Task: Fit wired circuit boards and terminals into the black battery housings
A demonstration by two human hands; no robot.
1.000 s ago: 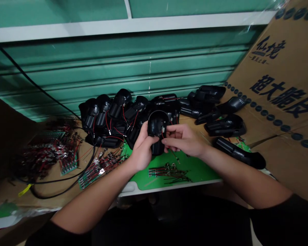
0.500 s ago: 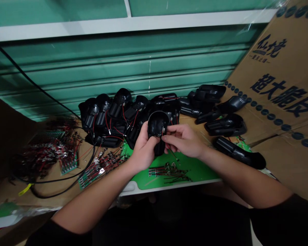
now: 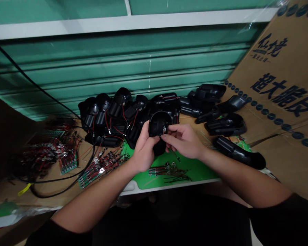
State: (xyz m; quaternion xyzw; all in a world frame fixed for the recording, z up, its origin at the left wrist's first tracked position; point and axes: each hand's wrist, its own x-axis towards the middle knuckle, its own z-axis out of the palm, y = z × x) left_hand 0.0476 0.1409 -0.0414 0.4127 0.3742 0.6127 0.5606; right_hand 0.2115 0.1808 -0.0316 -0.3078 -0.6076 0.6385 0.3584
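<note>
One head-worn camera looks forward and down, close over the bench (image 3: 51,191).

Black housing (image 3: 157,128) mostly hidden behind the left hand (image 3: 143,148) and right hand (image 3: 184,140), its underside out of view, and whatever the right fingertips (image 3: 164,136) pinch at its edge is too small to tell. Pile of black housings (image 3: 113,116) overlaps too much to count single pieces, wire bundles (image 3: 48,152) at left of frame are blurred, and small parts on the green mat (image 3: 169,172) can't be made out. Cardboard box (image 3: 279,102) at upper right runs off the frame, black cable (image 3: 15,58) runs off the left edge, sleeves (image 3: 59,235) cut off at bottom.
</note>
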